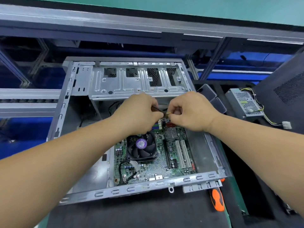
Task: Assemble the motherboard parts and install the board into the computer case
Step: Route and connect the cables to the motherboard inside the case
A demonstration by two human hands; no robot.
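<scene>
Green motherboard point(164, 155) lies flat inside the open computer case point(69, 102), at its near right corner. A black cooler fan point(141, 146) occupies the board's left half. The left hand point(139, 111) pinches a thin dark cable point(158, 109); the right hand point(190, 111) pinches a small connector point(168, 112) above the board's far edge. Both hands hide that edge. A power supply point(245, 102) and an orange-handled screwdriver point(218, 200) lie right of the case.

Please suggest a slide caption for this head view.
Both hands pinch a small connector above the green motherboard inside the grey metal case.
</scene>
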